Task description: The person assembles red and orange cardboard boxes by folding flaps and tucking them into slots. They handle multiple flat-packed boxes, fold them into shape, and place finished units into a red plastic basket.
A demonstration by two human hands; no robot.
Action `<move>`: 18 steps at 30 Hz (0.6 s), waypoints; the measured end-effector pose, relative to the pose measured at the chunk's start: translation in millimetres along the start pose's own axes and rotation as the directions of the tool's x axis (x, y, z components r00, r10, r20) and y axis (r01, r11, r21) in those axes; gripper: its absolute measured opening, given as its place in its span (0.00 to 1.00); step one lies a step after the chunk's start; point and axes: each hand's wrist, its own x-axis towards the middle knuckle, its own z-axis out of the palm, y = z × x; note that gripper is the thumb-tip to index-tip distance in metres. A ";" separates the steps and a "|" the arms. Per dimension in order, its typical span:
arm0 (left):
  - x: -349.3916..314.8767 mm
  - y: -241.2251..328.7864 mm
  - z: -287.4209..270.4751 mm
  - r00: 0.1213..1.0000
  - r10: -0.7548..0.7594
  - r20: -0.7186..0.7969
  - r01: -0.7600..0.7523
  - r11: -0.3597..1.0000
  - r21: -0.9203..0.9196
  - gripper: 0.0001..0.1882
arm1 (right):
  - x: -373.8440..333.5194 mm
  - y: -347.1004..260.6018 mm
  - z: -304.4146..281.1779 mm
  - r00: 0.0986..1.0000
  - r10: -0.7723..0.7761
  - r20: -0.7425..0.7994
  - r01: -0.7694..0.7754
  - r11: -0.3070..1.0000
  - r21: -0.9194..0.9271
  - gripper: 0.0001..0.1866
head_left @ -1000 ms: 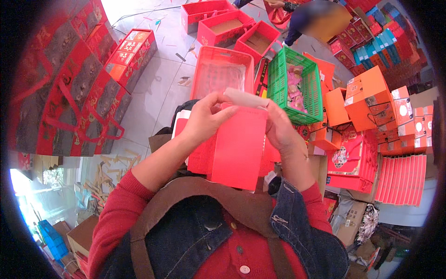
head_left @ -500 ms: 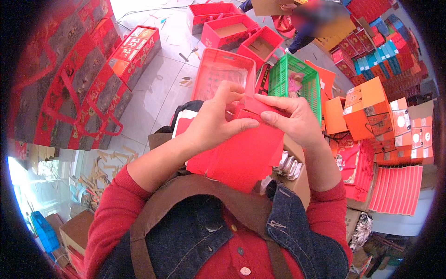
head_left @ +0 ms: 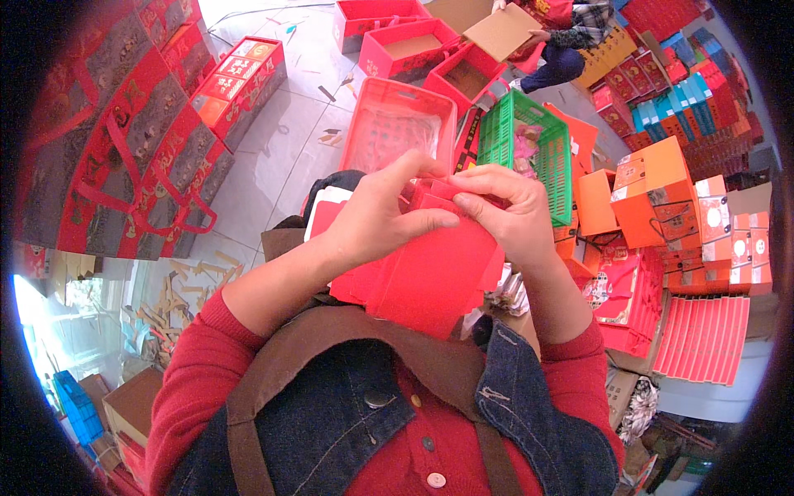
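Note:
A red cardboard carton (head_left: 434, 273), partly folded, stands tilted in front of my chest with its flaps at the far end. My left hand (head_left: 389, 207) curls round the carton's far left corner, thumb along the near side and fingertips on the flap. From the other side, my right hand (head_left: 513, 207) pinches the same far edge between thumb and fingers. The fingertips of both hands nearly meet there. More red and white flat card (head_left: 327, 208) shows beneath, left of the carton.
Beyond my hands stand a red plastic crate (head_left: 364, 124) and a green basket (head_left: 571, 157). Open red boxes (head_left: 405, 50) lie farther off. Patterned gift bags (head_left: 99, 165) rise at left, orange boxes (head_left: 653, 190) at right. Another person (head_left: 571, 41) holds a cardboard sheet (head_left: 502, 33) at the back.
My right hand has shifted slightly left, its fingers drawn closer together on the carton's far edge. The person at the back has brought the cardboard sheet lower.

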 end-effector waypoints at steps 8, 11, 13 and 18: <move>-5.1 -6.6 2.8 0.999 -0.012 -0.033 0.010 0.999 -0.034 0.25 | -10.9 2.6 8.0 0.990 -0.136 -0.039 0.124 0.969 -0.215 0.10; -6.2 -4.2 3.0 0.998 0.048 -0.035 -0.049 0.999 -0.021 0.26 | -10.9 5.2 7.8 0.994 -0.035 -0.105 0.030 0.998 -0.046 0.10; -6.2 -0.2 2.0 0.998 0.058 -0.030 -0.057 0.998 0.018 0.26 | -12.1 4.8 11.8 0.991 -0.072 -0.117 0.063 0.995 -0.079 0.09; -7.5 9.2 -1.3 0.999 -0.050 0.015 0.049 0.997 0.057 0.26 | -13.3 4.6 11.0 0.994 -0.060 -0.096 0.052 0.995 -0.083 0.09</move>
